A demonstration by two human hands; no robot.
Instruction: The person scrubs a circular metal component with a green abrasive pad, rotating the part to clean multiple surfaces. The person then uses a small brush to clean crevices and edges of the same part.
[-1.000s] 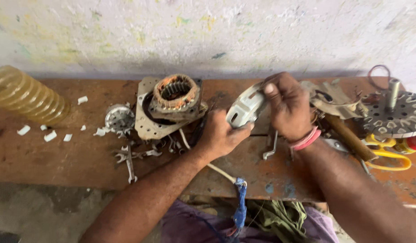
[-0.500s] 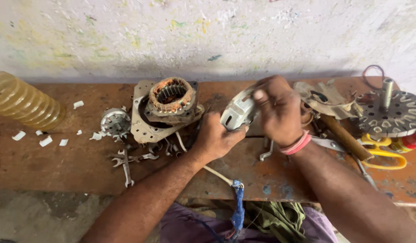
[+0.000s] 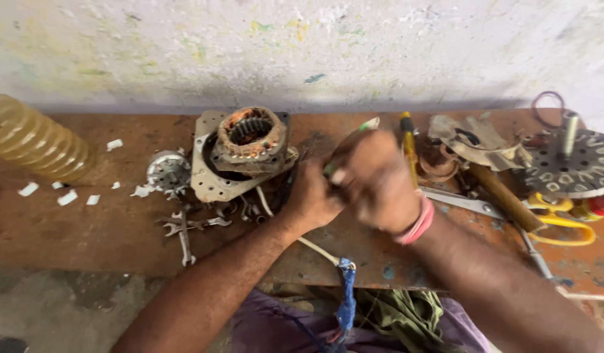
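Hands meet over the counter [image 3: 86,222]: left hand [image 3: 313,199] and right hand [image 3: 378,180] both clench a small tool [image 3: 354,134], blurry. It might slip and knock the copper motor part [image 3: 251,140] beside them.

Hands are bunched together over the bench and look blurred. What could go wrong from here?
The right hand hides whatever both hands grip, and it is blurred, so a slip could jab the left hand. The white cord runs off the bench edge and might snag a forearm. The spanners lie near the edge and could be knocked off.
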